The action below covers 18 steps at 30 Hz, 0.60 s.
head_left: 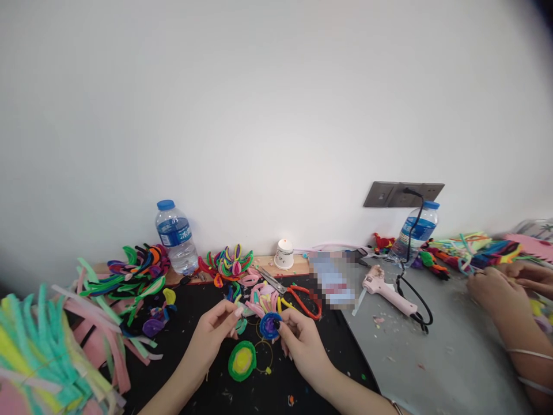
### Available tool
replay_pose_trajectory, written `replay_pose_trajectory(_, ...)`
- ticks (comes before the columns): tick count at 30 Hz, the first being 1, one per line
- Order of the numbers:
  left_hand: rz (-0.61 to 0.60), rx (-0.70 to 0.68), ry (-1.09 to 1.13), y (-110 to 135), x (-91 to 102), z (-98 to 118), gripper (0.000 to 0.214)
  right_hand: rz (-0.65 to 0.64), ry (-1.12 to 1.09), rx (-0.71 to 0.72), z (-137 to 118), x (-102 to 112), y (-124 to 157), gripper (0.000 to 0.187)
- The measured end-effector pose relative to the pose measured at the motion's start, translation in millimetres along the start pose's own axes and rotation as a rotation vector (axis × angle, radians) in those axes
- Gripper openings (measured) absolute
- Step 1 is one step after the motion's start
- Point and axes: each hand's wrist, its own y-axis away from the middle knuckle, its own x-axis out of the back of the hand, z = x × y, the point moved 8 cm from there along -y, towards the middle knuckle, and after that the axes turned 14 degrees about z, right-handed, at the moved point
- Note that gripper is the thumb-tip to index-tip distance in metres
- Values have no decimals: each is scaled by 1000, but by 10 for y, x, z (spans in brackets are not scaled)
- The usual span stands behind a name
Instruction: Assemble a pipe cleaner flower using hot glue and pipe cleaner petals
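My right hand point(305, 343) pinches a round blue disc with a purple centre point(268, 327), made of fuzzy pipe-cleaner-like stuff, between thumb and finger. Facing it from the left, my left hand point(216, 328) is closed at the fingertips; whatever they hold is too small to make out. A teal loop point(241, 326) shows beside those fingertips. Below, between both hands, a green oval with a yellow middle point(242, 361) lies on the black mat point(319, 369), touching a thin ring point(264, 356). Pink and pale loops point(261, 297) lie just beyond the disc.
Orange-handled scissors point(305, 300) lie behind my right hand. A pink glue gun point(391, 294) with a black cord rests on the grey mat. Water bottles point(176, 239) point(415, 233) and a paper cup point(284, 255) stand along the wall. Strips point(47, 351) pile up left; another person's hands point(503, 291) work at right.
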Motion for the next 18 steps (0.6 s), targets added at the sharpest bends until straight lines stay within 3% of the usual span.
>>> replay_pose_trajectory(3, 57, -29, -11, -34, 63, -5, 30, 4, -16, 4, -6, 0, 3, 25)
replay_pose_trajectory(11, 189, 115, 159, -95, 222, -108, 24, 20, -10, -5, 7, 3, -29, 27)
replay_pose_trajectory(15, 249, 80, 148, -142, 304, -52, 26, 22, -10, -26, 31, -34, -73, 27)
replay_pose_trajectory(18, 304, -23, 89, -178, 400, 44, 25, -30, 37, -24, -33, -104, -107, 22)
